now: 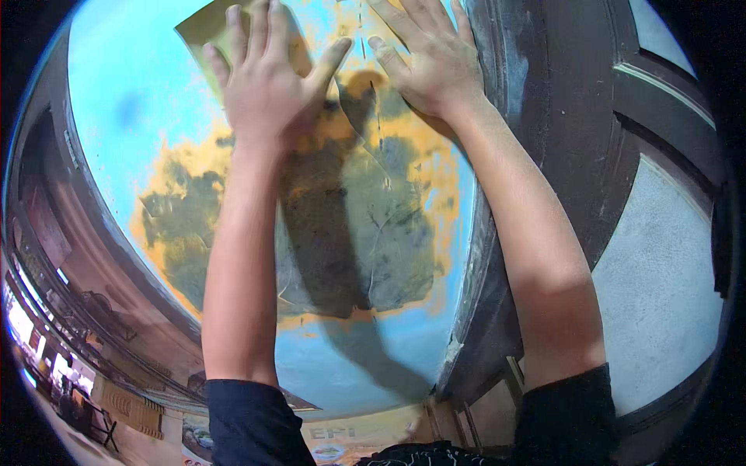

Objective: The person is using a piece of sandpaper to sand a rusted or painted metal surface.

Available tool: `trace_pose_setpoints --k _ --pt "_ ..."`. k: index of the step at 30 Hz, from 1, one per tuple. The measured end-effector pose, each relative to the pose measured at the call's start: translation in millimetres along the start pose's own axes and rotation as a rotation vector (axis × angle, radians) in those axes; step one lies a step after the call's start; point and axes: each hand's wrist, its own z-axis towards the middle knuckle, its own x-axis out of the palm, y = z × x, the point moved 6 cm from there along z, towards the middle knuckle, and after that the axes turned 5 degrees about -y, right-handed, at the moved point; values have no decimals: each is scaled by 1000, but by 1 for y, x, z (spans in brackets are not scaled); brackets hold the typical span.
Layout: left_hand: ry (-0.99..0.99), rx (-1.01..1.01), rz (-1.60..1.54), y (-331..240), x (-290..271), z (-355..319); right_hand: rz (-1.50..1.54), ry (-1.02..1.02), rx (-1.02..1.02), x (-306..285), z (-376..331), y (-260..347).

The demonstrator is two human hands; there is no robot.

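A light blue painted panel (116,70) fills the middle of the view, with an orange-yellow worn patch (447,179) around a dull grey-green area (396,248). My left hand (270,97) lies with fingers spread over a brownish-gold sheet (203,35) that looks like sandpaper. The sheet's far edge runs out of the picture. Flat near the panel's right edge, my right hand (441,68) has its fingers apart and nothing in it. Its fingertips reach the top of the view. Thin cracks and dark marks run down the patch between my arms.
Dark framing with pale inset panels (660,287) stands close along the right. Past the panel's left edge is a cluttered room with a brown bench-like piece (128,408). A printed banner (357,431) lies low, beyond the panel's lower edge.
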Motion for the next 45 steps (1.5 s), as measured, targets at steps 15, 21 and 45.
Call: trace_pose_setpoints --k 15,21,45 --pt "200 -133 -293 -68 8 29 137 -172 -24 4 -6 -16" --pt "117 -3 -277 -82 8 -15 123 -243 -44 4 -8 -23" --pt "122 138 -190 -64 -2 -14 110 -214 -24 -1 -7 -15"
